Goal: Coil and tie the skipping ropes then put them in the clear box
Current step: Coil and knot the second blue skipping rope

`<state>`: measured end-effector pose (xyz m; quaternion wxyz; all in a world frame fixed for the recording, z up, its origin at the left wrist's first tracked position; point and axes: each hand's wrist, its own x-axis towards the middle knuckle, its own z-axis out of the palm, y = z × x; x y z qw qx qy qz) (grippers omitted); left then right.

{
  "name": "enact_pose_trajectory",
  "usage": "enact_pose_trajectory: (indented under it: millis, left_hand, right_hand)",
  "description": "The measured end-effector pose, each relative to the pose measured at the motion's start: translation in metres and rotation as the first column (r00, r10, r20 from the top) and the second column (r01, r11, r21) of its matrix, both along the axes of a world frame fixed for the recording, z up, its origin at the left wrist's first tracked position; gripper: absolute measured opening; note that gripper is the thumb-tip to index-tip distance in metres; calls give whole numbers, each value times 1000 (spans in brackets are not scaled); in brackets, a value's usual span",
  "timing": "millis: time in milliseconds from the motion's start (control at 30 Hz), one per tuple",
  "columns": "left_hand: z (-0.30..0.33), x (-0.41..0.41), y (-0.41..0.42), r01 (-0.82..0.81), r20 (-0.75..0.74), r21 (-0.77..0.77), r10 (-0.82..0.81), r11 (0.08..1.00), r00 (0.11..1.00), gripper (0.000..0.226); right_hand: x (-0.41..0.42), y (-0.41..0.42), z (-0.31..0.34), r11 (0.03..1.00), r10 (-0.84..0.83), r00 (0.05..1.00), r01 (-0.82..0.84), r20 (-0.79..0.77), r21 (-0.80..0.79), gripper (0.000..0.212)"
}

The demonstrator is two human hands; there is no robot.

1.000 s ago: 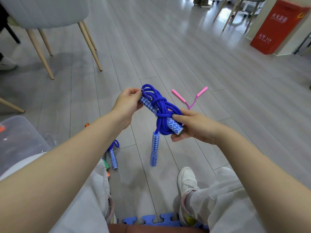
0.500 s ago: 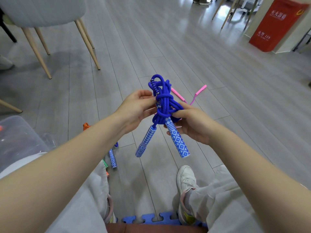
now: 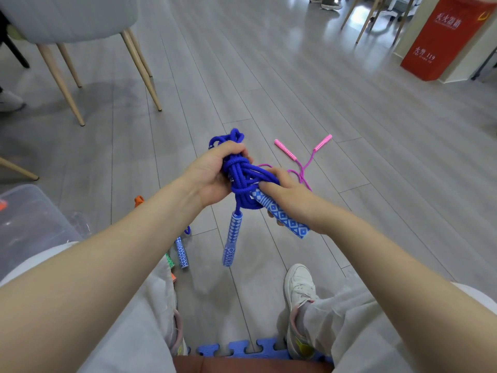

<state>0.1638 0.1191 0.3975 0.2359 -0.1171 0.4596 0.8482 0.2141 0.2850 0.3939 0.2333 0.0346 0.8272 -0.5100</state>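
A coiled blue skipping rope [image 3: 243,179] is held in the air between both hands. My left hand [image 3: 212,173] grips the upper part of the bundle, with loops sticking out above its fingers. My right hand [image 3: 282,189] holds one blue-and-white patterned handle [image 3: 285,216] and pinches the cord where it wraps the coil. The other handle [image 3: 231,239] hangs straight down. A pink skipping rope [image 3: 304,162] lies loose on the floor beyond my hands. The clear box [image 3: 29,219] stands at the left edge, partly behind my left arm.
More rope handles, blue [image 3: 181,251], green and orange [image 3: 139,201], lie on the floor by my left knee. A grey chair [image 3: 80,28] with wooden legs stands at the far left. A red box [image 3: 446,39] is at the far right. Blue foam mat [image 3: 242,351] lies under my feet.
My left hand has closed around the top of the blue bundle. My right hand has shifted along the handle toward the wrapped cord. Both handles now point downward.
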Motion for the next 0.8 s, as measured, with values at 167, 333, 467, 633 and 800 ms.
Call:
enact_pose_trajectory:
  millis: [167, 333, 467, 633, 800]
  left_hand:
    - [9, -14, -7, -136, -51, -7, 136, 991, 989, 16]
    - [10, -16, -12, -280, -26, -6, 280, 960, 960, 17]
    - [15, -20, -19, -395, 55, 89, 391, 914, 919, 12]
    - [21, -26, -29, -552, 114, 87, 542, 829, 833, 24]
    - [16, -31, -40, -628, 118, 71, 618, 775, 777, 35]
  right_hand:
    - [-4, -5, -5, 990, -65, 981, 86, -183, 108, 78]
    - [-7, -4, -5, 951, 88, 990, -51, -109, 305, 54]
    - [-7, -3, -4, 919, 163, 977, -98, -141, 381, 55]
    - [-9, -1, -5, 904, 197, 962, -103, -191, 414, 58]
    - [-10, 2, -4, 864, 247, 940, -104, -235, 493, 62]
